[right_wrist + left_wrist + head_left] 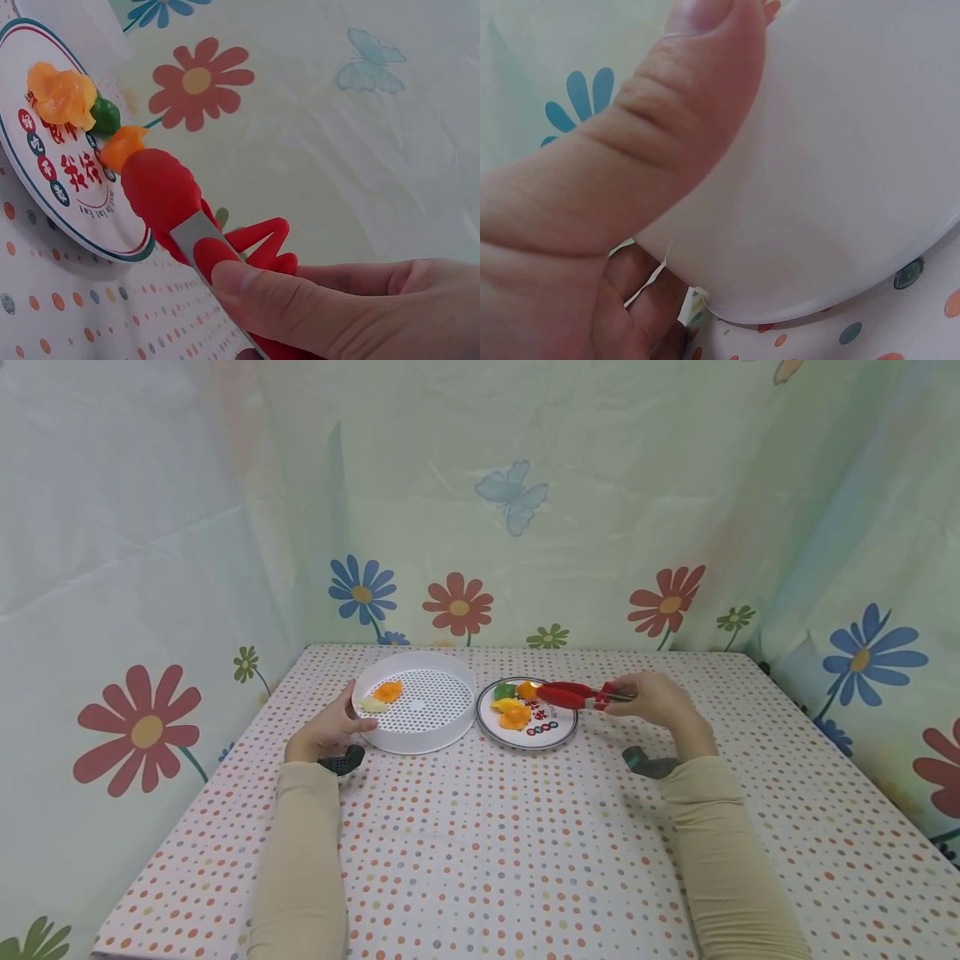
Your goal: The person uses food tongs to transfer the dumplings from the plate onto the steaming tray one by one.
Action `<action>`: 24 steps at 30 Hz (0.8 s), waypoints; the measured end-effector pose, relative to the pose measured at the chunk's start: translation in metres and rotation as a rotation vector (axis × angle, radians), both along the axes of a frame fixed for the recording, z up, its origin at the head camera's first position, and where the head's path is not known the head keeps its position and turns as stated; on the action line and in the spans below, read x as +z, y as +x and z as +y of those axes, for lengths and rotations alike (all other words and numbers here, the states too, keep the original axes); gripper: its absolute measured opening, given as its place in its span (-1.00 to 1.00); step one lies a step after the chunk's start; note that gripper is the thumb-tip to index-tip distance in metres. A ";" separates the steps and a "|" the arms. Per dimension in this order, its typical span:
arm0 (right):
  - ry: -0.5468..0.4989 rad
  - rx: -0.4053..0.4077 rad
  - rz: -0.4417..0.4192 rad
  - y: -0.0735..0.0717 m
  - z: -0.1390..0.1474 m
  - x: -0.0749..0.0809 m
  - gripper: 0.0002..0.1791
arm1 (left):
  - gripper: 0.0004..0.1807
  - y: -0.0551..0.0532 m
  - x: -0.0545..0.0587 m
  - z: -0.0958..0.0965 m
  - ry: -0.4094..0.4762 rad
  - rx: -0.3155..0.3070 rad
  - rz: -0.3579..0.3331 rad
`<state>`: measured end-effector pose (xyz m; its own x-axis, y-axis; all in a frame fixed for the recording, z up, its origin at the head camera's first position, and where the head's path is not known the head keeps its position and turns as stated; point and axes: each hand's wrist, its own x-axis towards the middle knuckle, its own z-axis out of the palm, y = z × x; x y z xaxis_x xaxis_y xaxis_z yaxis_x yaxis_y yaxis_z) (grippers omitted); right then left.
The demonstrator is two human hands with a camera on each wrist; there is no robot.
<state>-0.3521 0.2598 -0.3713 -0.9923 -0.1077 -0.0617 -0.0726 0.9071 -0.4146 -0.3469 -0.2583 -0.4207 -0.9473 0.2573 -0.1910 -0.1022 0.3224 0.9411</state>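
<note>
My left hand grips the left side of a white round basket with a perforated floor, thumb against the outer wall. Inside the basket lie an orange piece and a pale whitish piece. In my right hand are red-headed tongs, pinched between thumb and fingers. The tongs' head reaches over the right rim of a printed plate and meets an orange piece; whether they clamp it is hidden. Also on the plate are a yellow-orange lobed piece and a green piece.
The plate stands close to the basket's right side on a dotted tablecloth. Behind the table hangs a flowered curtain. Dark wrist devices sit under both wrists.
</note>
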 end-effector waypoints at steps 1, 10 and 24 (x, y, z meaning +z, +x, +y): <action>-0.004 0.007 0.001 0.000 0.001 0.000 -0.31 | 0.38 0.000 0.000 0.000 -0.002 0.001 -0.003; 0.014 0.012 -0.021 0.003 -0.002 0.002 -0.27 | 0.37 -0.010 -0.018 -0.005 -0.037 0.027 0.024; 0.154 0.012 0.069 0.003 -0.030 0.005 -0.31 | 0.38 -0.011 -0.019 -0.004 -0.034 0.050 -0.003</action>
<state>-0.3488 0.2294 -0.3665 -0.9935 -0.1137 -0.0103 -0.1070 0.9586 -0.2641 -0.3579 -0.2623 -0.4393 -0.9583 0.2026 -0.2014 -0.1216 0.3485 0.9294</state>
